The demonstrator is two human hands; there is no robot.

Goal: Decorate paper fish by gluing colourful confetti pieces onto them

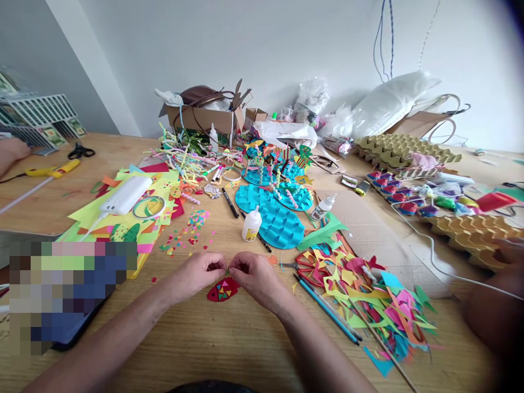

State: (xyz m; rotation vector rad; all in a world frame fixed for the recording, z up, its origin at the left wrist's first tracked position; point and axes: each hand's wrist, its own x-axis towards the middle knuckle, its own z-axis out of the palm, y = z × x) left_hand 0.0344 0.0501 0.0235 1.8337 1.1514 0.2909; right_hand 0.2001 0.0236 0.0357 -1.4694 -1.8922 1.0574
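Over the near middle of the table, my left hand (208,269) and my right hand (250,270) meet, fingertips pinched together. Whatever sits between the fingertips is too small to make out; a speck of green shows there. Just below them lies a red paper fish (216,293) with a black eye and small coloured triangles on its body, partly covered by my right hand. Beyond my hands stands an uncapped white glue bottle (251,225). Blue-painted egg-carton pieces (280,221) lie behind it, and small round confetti (198,219) is scattered to the left.
Paper scraps (368,289) and orange-handled scissors (305,267) lie at right, beside blue pencils (327,311). A second glue bottle (323,207) leans nearby. A power bank (126,195) rests on coloured paper at left. Other people's hands (14,149) show at both edges.
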